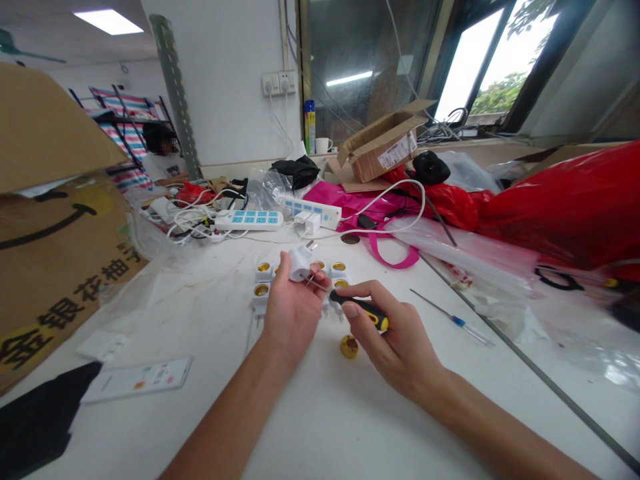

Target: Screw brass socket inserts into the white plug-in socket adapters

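Note:
My left hand [294, 310] is closed around a white plug piece [300, 263] whose metal prongs point up and away to the right. In my right hand [395, 333] is a screwdriver [367, 313] with a black and yellow handle. Its thin shaft reaches toward the underside of the plug piece; whether the tip touches a screw I cannot tell. Behind and below my left hand stand several white sockets [261, 291] with brass-coloured rings, partly hidden by my fingers. A loose yellow ring-shaped part [349, 347] lies on the table near my right hand.
A blue-handled screwdriver [457, 321] lies at the right, beside a table seam. White power strips [250, 220] and tangled cables stand behind the sockets. At the left are a phone [137, 381] and a large cardboard box [60, 267]. Red plastic bags [565, 207] fill the right side.

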The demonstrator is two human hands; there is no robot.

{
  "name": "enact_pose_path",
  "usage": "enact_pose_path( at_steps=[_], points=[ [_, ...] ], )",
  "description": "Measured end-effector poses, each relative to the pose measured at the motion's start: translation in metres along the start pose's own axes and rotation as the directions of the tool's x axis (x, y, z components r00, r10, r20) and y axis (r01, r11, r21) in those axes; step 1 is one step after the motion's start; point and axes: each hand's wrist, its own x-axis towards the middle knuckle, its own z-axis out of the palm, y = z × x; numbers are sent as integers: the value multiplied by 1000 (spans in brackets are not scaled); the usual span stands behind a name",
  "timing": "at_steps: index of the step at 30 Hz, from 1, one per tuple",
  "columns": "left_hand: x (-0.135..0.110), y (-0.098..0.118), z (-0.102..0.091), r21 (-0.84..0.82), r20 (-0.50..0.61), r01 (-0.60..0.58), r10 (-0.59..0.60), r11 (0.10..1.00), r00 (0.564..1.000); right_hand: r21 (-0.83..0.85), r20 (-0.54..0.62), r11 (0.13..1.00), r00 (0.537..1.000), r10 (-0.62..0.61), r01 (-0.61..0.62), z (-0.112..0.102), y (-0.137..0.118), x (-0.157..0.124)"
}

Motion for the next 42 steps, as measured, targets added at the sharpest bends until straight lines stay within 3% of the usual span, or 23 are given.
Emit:
enact_pose_path(
  at_steps=[10,16,18,21,24,27,31,37,42],
  points=[
    [-1,9,-3,-88,42,6,-2,996,999,-143,6,969,980,-200,199,-2,1,-1],
    [2,13,-7,-166,60,22,-13,986,998,-100,-63,970,971,-230,223,-4,-2,-7],
    [2,16,-10,-185,86,14,2,983,996,-15,-133,989,980,-147,146,-3,-3,-7],
    [-1,23,-13,-194,128,-14,39,981,991,214,-239,974,963,127,-75,-2,-1,0],
    [-8,29,-13,-186,172,-44,77,981,982,524,-238,828,899,368,-200,-4,4,13],
    [-15,31,-12,-131,285,2,36,991,958,710,-170,662,853,493,-241,-8,7,25],
    [-17,26,-11,-72,316,53,-27,996,948,789,-64,523,803,592,-323,-12,10,30],
    [-20,23,-6,0,302,85,-81,996,950,807,-40,478,775,631,-347,-10,15,29],
    [-8,19,-12,-42,116,-5,10,999,993,822,-31,453,767,641,-346,-11,14,31]
  ],
)
